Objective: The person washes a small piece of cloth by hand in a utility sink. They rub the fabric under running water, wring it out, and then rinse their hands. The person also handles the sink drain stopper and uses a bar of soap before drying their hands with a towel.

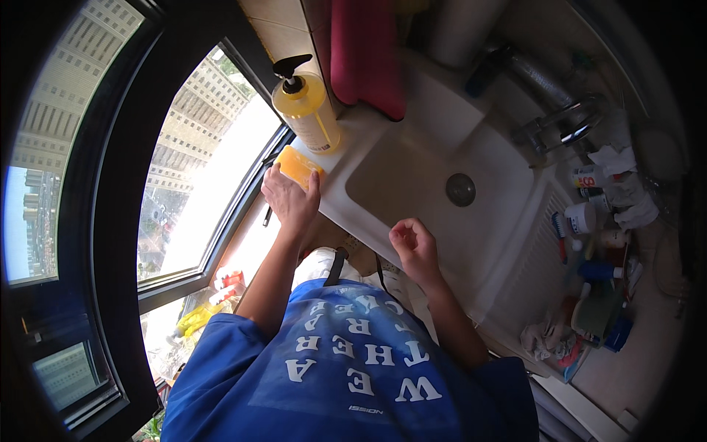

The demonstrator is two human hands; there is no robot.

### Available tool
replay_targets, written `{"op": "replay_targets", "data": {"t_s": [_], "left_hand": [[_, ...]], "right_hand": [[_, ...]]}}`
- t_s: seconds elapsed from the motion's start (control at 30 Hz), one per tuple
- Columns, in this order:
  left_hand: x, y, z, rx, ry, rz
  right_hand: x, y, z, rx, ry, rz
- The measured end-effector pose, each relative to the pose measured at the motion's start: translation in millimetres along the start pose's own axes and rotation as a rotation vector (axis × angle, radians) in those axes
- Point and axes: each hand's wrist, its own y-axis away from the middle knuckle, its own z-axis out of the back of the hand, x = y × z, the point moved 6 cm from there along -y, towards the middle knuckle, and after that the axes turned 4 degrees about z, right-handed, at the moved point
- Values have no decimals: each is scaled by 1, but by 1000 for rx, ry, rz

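My left hand [291, 200] reaches to the sink's left corner by the window. Its thumb and fingers lie on either side of a yellow block [299, 166], a bar of soap or a sponge; the picture does not settle which. Just behind the block stands a clear pump bottle [309, 113] of yellow liquid with a black pump head. Over the front rim of the white sink [381, 218], my right hand [415, 246] is loosely curled, and nothing shows in it. The basin holds a round metal drain [460, 189].
A pinkish-red cloth or mat [367, 61] hangs at the back left. The chrome tap [558, 130] juts from the back right. Bottles, jars, a brush [559, 237] and crumpled cloths [547, 338] crowd the right side. A dark-framed window [207, 282] borders the left.
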Motion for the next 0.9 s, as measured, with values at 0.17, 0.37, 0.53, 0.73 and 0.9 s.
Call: {"op": "replay_targets", "data": {"t_s": [0.17, 0.37, 0.53, 0.73, 0.9], "left_hand": [[8, -22, -35, 34, -55, 328], [0, -32, -33, 126, 17, 384], [0, -40, -30, 128, 31, 434], [19, -34, -34, 60, 106, 380], [31, -30, -21, 61, 104, 283]], "right_hand": [[16, -7, -39, 175, -11, 1], [-7, 10, -40, 178, -42, -18], [-27, 9, -14, 85, 11, -103], [-33, -3, 0, 48, -10, -133], [-37, -8, -4, 93, -10, -125]]}}
